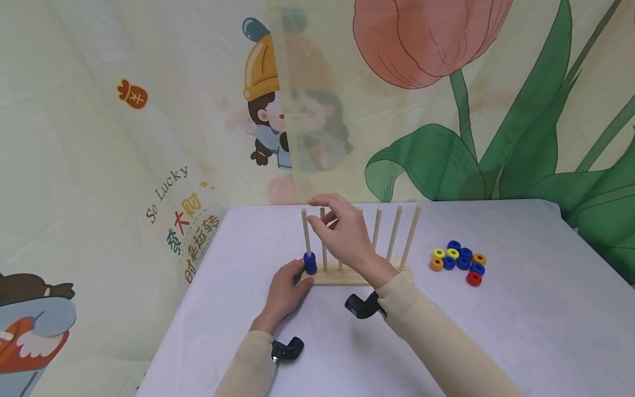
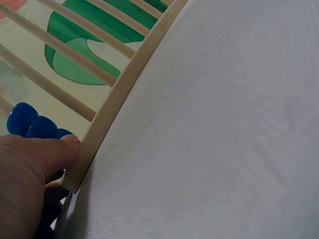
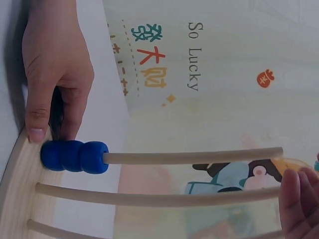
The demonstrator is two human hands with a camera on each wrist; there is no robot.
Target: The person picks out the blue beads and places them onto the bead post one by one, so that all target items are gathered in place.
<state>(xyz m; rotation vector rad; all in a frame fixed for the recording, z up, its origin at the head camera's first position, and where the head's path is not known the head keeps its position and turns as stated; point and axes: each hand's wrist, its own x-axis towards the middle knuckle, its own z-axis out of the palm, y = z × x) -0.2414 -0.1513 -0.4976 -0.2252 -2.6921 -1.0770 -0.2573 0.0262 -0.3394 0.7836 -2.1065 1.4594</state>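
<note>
A wooden peg rack (image 1: 329, 278) with several upright pegs stands on the table. Three blue beads (image 3: 75, 157) are stacked at the bottom of its leftmost peg (image 1: 306, 234). The left hand (image 1: 286, 289) grips the left end of the base, its thumb (image 2: 62, 152) against the front edge beside the beads; its other fingers are partly hidden. Near the top of the leftmost pegs is the right hand (image 1: 347, 234), thumb and forefinger apart, with nothing seen between them. It covers part of the middle pegs in the head view. Its fingertips (image 3: 294, 194) show at the right wrist view's edge.
To the right of the rack lies a group of loose beads: blue (image 1: 463, 263), yellow (image 1: 438, 253), orange (image 1: 436, 264) and one red bead (image 1: 474, 279). A white cloth (image 1: 526, 331) covers the table. A printed curtain (image 1: 223, 110) hangs behind it.
</note>
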